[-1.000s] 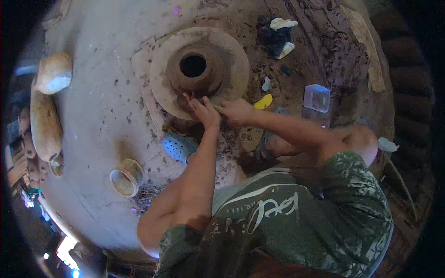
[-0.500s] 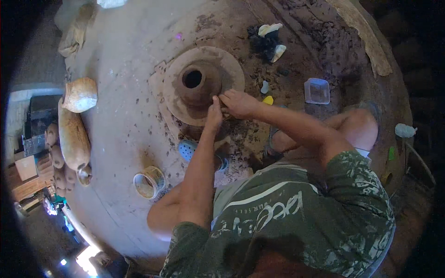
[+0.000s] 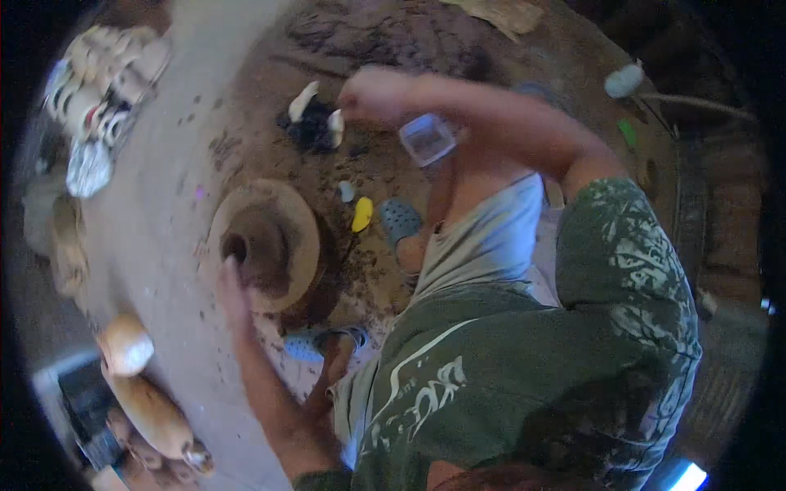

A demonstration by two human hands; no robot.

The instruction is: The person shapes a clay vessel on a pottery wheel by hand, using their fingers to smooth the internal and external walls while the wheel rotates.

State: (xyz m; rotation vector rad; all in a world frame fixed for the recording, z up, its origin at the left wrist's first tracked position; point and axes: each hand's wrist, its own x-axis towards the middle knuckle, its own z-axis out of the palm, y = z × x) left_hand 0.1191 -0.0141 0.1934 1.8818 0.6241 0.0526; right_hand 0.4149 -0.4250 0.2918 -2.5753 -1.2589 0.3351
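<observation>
1. Pot (image 3: 270, 233): brown, clay-like, narrow-mouthed; stands on a round disc (image 3: 308, 274).
2. Left hand (image 3: 235, 293): beside the pot's mouth; fingers seem extended, but blur leaves contact and grip untold.
3. Right hand (image 3: 375, 94): well apart from the pot, just beside a black-and-white pile (image 3: 307, 137); looks curled; whether it holds anything cannot be told.
4. Nearby: clear plastic tub (image 3: 427, 141), yellow piece (image 3: 363, 214), pale blue piece (image 3: 346, 191).
5. Step in hand, as judged: tending the pot, right hand among loose items.
6. Next move, as judged: calls for a sure right-hand grasp and a light left touch.
</observation>
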